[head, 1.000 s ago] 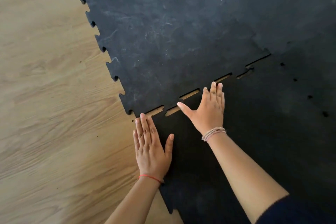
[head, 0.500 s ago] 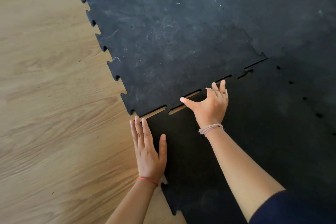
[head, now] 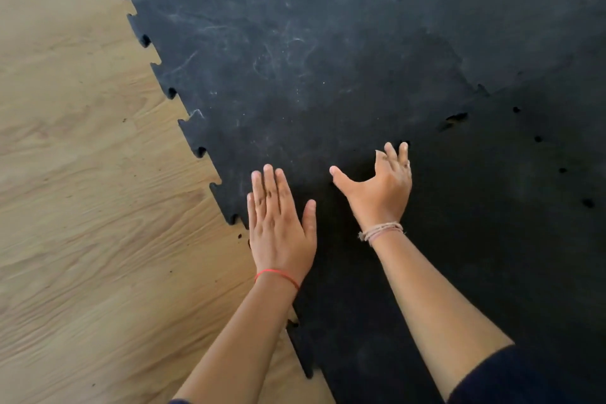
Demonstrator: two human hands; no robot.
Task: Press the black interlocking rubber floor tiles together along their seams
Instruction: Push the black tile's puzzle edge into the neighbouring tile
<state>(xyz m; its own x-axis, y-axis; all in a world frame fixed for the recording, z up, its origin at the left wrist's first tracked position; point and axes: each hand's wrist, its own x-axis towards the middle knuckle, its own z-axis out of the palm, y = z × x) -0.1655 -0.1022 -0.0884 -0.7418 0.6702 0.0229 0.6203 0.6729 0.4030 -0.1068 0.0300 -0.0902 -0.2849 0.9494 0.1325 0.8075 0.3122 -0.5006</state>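
Observation:
A scuffed black rubber tile (head: 295, 59) with puzzle-tooth edges lies at the far side. A darker black tile (head: 442, 239) lies nearer me, its teeth meeting the far tile along a seam. My left hand (head: 278, 226) lies flat, fingers together, at the seam's left end by the corner. My right hand (head: 382, 187) rests on the seam with its fingers spread and arched, fingertips down. One small gap (head: 454, 120) shows in the seam to the right of my right hand. Neither hand holds anything.
Light wood-grain floor (head: 91, 207) fills the left side. More black tiles (head: 541, 26) continue to the right and far right. Small dark holes (head: 562, 170) dot a seam at the right. The near tile's toothed left edge (head: 301, 348) runs under my left forearm.
The wood-coloured gaps along the seam between the two tiles have closed. Both hands have shifted forward onto the seam, and the right hand's fingers have arched.

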